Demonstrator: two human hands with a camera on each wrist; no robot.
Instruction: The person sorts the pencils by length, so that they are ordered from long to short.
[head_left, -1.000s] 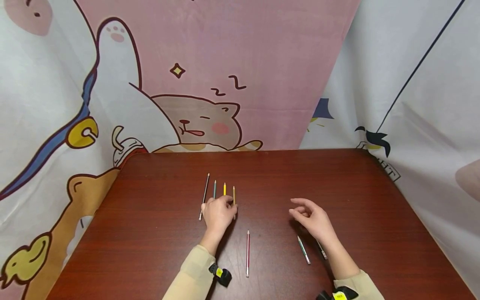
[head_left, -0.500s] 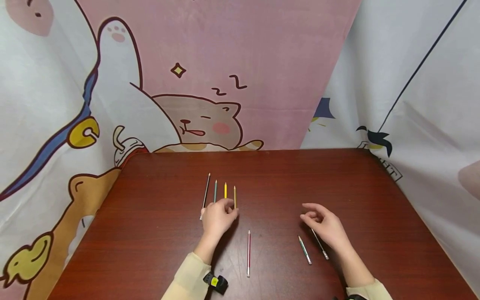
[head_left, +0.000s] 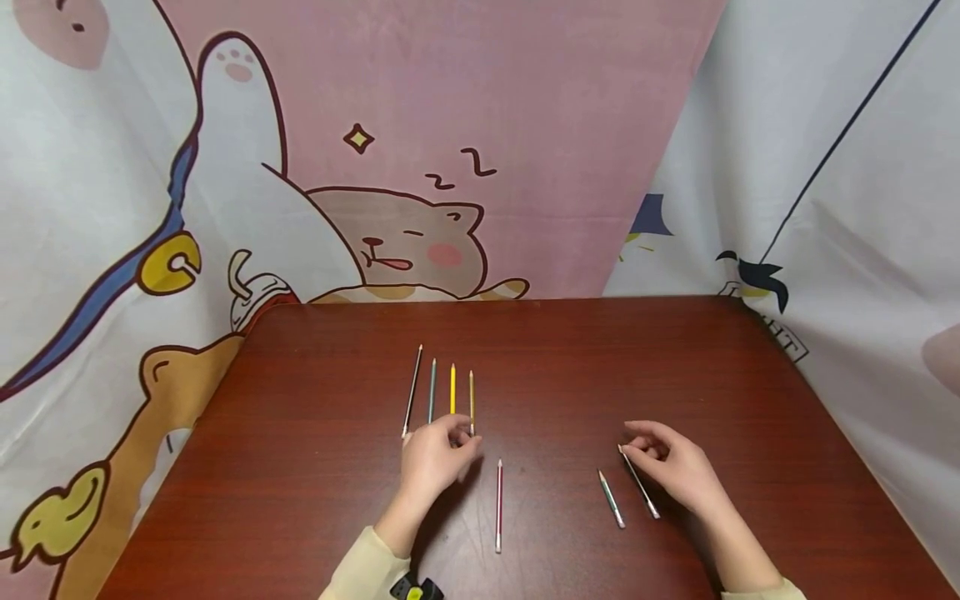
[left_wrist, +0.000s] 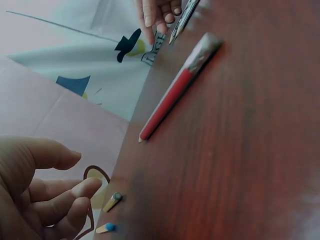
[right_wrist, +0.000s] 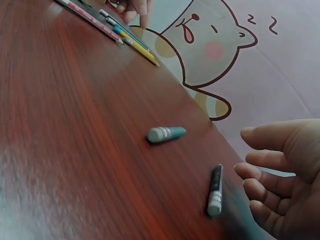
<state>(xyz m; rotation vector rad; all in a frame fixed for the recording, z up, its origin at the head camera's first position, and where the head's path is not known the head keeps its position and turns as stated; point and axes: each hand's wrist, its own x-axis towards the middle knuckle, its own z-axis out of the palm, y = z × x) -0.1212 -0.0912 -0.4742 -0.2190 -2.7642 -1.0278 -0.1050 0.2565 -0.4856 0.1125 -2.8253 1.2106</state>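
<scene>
My left hand (head_left: 437,458) is over the near ends of a row of pencils, its fingers loosely bent with nothing between them. The row holds a black pencil (head_left: 412,392), a teal pencil (head_left: 432,390), a yellow pencil (head_left: 452,388) and a gold pencil (head_left: 472,396); the hand hides some of their near ends. A red pencil (head_left: 498,507) lies apart, to the right of that hand. My right hand (head_left: 675,471), loosely bent and holding nothing, is beside a dark pencil (head_left: 640,483). Left of that one lies a short green pencil (head_left: 611,500).
The brown wooden table (head_left: 337,500) carries all the pencils. Behind it hangs a pink and white cloth (head_left: 555,167) with cartoon animals, meeting the table's far edge. The cloth also runs along the left and right sides.
My left hand has drawn back toward me, uncovering more of the pencil row. My right hand has moved right and nearer, leaving the dark pencil mostly in sight. The pencils stay put.
</scene>
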